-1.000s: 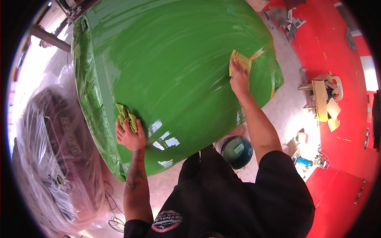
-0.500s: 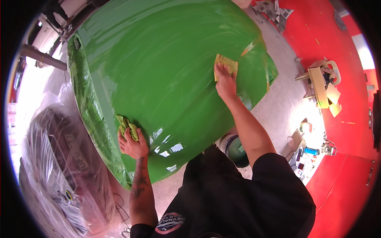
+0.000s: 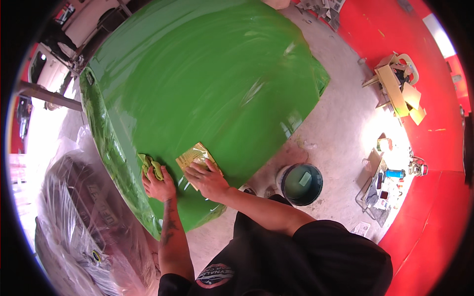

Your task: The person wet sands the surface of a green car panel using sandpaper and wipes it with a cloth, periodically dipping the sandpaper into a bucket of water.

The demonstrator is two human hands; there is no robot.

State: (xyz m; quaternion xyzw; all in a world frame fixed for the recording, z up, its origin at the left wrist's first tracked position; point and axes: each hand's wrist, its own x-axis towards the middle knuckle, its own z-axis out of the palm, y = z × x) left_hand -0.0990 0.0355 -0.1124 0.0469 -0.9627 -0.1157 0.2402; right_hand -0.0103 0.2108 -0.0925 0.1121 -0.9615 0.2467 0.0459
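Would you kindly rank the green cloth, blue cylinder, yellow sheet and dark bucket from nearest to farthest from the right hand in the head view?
1. Yellow sheet, touching the right hand.
2. Green cloth, to its left, at the left hand.
3. Dark bucket, to the right.
4. Blue cylinder, farther right.

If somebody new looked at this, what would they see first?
Probably the huge, shiny green panel filling the middle. Near its lower edge, the left hand is on a crumpled yellow-green cloth and the right hand on a flat yellow sheet. Next, likely the bright red wall along the right side.
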